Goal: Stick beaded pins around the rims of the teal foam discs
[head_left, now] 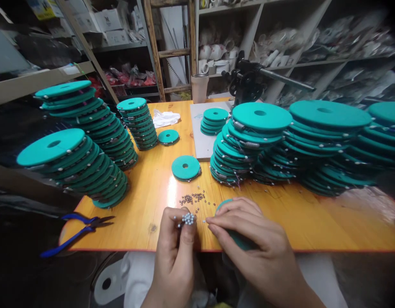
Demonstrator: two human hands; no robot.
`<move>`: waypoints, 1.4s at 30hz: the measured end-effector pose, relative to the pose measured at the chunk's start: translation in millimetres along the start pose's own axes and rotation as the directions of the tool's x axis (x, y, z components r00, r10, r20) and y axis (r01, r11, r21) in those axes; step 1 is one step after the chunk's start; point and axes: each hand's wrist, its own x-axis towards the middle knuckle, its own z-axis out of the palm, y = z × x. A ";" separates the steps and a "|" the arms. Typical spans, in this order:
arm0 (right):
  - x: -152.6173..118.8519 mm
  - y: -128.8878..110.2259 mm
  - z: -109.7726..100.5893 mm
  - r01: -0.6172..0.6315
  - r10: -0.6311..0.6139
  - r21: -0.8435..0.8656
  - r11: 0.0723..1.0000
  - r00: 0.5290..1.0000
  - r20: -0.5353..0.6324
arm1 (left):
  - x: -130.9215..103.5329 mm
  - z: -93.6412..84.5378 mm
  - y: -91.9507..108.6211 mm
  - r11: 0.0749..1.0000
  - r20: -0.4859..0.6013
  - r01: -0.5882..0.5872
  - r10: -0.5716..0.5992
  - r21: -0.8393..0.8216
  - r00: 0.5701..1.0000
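Note:
My left hand (176,252) is closed round a bunch of ball-headed pins (188,219), their pale blue-white heads clustered above the thumb. To its right, my right hand (255,239) pinches thumb and forefinger together, with one small pale pin head (204,221) at the fingertips. A green foam disc (244,241) lies beneath the right hand, mostly covered by its fingers. Just beyond both hands, small dark beads (191,198) are scattered on the wooden table (146,188). Behind them a green foam disc (185,167) with a centre hole lies flat.
Leaning stacks of green discs stand at left (52,147) and right (261,116). Blue-handled pliers (84,226) hang partly over the front left edge. A grey board (202,147), a cup (200,87) and a black metal device (248,81) are at the back.

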 end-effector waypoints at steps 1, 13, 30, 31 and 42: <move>0.0 -0.1 0.0 0.003 -0.003 0.000 1.000 1.000 -0.002 | 0.0 0.0 0.6 1.000 0.003 -0.009 0.009 0.011 1.000; 1.0 -1.3 -0.1 0.007 -0.007 -0.003 1.000 1.000 -0.007 | 2.3 1.0 2.0 0.998 0.021 -0.032 0.031 0.059 0.999; -0.1 0.2 -0.1 -0.007 0.007 -0.014 1.000 1.000 -0.022 | 5.2 8.4 7.6 0.996 0.086 0.071 -0.075 0.058 0.993; -0.6 -0.1 0.2 0.007 -0.008 -0.038 0.999 1.000 -0.022 | 5.1 10.5 6.7 0.997 0.026 0.071 -0.071 0.005 0.997; -21.7 14.4 -31.8 0.156 -0.094 -0.352 0.923 0.978 0.187 | 16.3 12.6 24.3 0.891 -0.197 -0.005 -0.095 -0.454 0.976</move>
